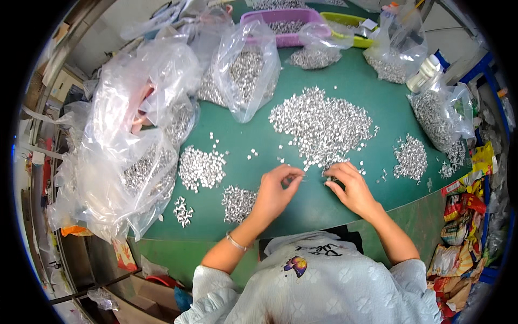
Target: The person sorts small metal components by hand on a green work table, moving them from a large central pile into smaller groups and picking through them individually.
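A big heap of small silvery metal parts point(321, 124) lies in the middle of the green table point(302, 205). My left hand point(275, 191) hovers just in front of the heap, its thumb and fingers pinched on one tiny metal part. My right hand point(350, 186) rests at the heap's near edge, fingertips curled down onto a few loose parts. Smaller sorted piles lie to the left point(202, 167), front left point(237, 202) and right point(411, 157).
Clear plastic bags point(245, 67) holding more metal parts crowd the left and back of the table. A purple tray point(283, 24) and a green tray point(345, 27) stand at the back. Another bag point(440, 110) and snack wrappers point(461, 216) sit at the right edge.
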The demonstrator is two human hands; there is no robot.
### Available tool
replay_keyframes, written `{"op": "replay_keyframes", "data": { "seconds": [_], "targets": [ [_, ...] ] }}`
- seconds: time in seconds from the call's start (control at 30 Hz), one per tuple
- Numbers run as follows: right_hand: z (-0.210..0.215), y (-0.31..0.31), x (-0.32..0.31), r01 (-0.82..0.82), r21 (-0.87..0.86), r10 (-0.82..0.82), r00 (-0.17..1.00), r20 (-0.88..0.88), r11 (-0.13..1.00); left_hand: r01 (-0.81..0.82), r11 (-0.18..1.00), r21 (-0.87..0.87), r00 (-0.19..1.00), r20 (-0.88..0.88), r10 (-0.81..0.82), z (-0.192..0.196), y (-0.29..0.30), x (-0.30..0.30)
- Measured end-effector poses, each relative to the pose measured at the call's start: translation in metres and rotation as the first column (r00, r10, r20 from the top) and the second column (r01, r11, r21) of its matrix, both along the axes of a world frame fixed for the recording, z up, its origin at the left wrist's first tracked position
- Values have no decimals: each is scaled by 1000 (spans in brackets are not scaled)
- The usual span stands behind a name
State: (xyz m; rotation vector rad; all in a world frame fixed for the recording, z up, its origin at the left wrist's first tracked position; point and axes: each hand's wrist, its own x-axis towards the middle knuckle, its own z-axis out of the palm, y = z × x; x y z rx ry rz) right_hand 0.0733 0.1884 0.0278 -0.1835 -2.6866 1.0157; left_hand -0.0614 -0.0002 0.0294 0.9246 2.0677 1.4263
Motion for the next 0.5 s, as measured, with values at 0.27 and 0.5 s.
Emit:
{"op": "replay_keyframes", "data": {
  "seconds": [0.27, 0.5],
  "targets": [
    [-13, 27, 28, 196, 71, -191, 979, -73, 978, -25, 959, 282, 998, 67, 6, 22, 126, -99],
    [-23, 35, 15, 244, 150, -231, 968, -99, 958, -199, 943, 266, 767, -557, 319, 76, 250, -197]
  ]
}}
